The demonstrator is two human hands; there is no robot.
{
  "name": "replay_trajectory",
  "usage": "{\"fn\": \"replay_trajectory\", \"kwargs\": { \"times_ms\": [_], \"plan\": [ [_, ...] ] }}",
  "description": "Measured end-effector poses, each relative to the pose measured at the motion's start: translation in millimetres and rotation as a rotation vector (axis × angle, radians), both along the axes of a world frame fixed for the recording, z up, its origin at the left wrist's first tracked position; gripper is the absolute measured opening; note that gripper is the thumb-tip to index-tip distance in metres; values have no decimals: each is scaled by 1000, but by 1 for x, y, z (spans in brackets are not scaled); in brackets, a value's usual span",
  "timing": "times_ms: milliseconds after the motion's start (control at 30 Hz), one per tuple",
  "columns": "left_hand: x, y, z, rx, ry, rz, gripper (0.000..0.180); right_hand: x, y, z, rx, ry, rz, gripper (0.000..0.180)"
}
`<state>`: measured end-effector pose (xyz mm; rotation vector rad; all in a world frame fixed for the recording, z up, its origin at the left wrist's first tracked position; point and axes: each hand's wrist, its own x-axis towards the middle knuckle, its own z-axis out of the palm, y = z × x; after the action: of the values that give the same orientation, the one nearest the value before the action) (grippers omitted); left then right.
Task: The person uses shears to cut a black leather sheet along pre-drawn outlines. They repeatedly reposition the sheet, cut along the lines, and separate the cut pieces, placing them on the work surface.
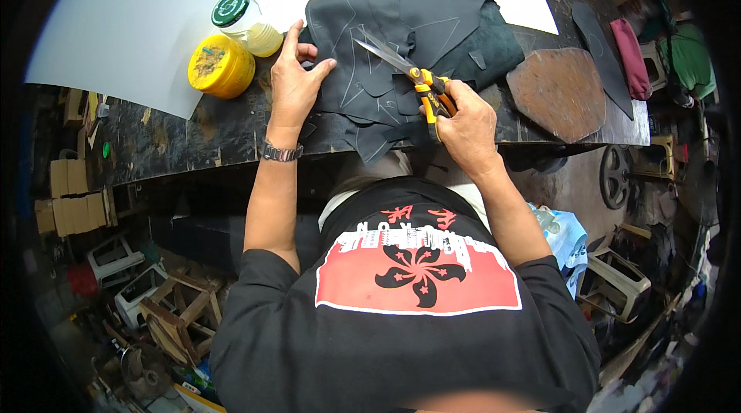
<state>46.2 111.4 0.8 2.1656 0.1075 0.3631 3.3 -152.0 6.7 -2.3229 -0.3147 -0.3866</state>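
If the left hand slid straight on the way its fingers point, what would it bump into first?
Probably the clear jar with the green lid. The left hand lies flat on the black leather, its forefinger pointing up and slightly left toward that jar, though how far off it stands is unclear.

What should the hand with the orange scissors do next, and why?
Probably close the orange-handled scissors a little further along the chalk line: their blades are open over the dark leather sheet, the right hand grips the handles, and the left hand presses the sheet flat.

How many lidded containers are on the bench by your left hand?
2: a yellow round tub left of the left hand, and a green-lidded clear jar touching it behind. Others may be hidden.
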Motion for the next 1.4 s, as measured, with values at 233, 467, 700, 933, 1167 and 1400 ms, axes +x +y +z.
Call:
{"fn": "replay_trajectory", "kwargs": {
  "times_ms": [233,467,700,933,1167,1400],
  "plan": [
    [20,15,-21,-436,106,-84,60,4,-9,-7,103,147,5,17],
    [24,22,-30,-784,91,-165,46,13,-37,10,582,199,24,14],
    [22,17,-17,-760,212,-282,47,56,-112,37,530,-67,-307,15],
    [25,15,-18,-789,208,-301,42,55,-109,28,200,40,-367,32],
    [21,7,-15,-709,40,-311,45,63,-40,16,217,134,-160,31],
    [23,3,-12,-738,25,-353,46,75,-9,31,145,89,-158,38]
  ]
}}
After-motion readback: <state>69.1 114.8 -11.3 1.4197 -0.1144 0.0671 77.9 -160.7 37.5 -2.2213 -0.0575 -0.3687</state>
